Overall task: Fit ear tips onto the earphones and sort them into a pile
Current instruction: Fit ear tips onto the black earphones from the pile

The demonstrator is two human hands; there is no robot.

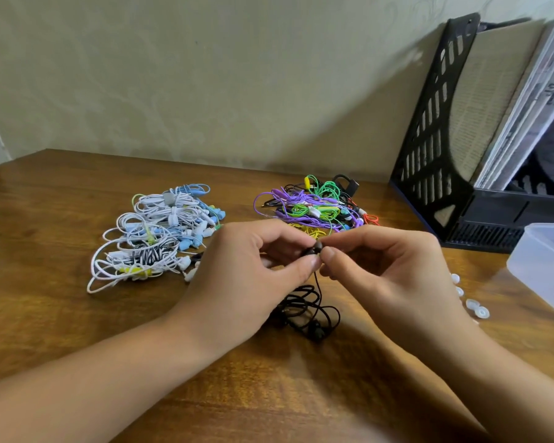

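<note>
Between both hands sits a black earbud (314,250) with a dark ear tip. My left hand (253,270) pinches the earbud from the left with thumb and fingers. My right hand (387,266) pinches the ear tip end from the right. The black cable (311,310) hangs down from the earbud and lies coiled on the wooden table (61,314), with the second black earbud (316,334) at the coil's near edge. Loose white ear tips (476,308) lie on the table to the right of my right wrist.
A pile of white and light blue earphones (155,233) lies at the left. A pile of purple, green, yellow and black earphones (314,204) lies behind my hands. A clear plastic box (547,266) stands at the right edge, a black file holder (454,139) behind it.
</note>
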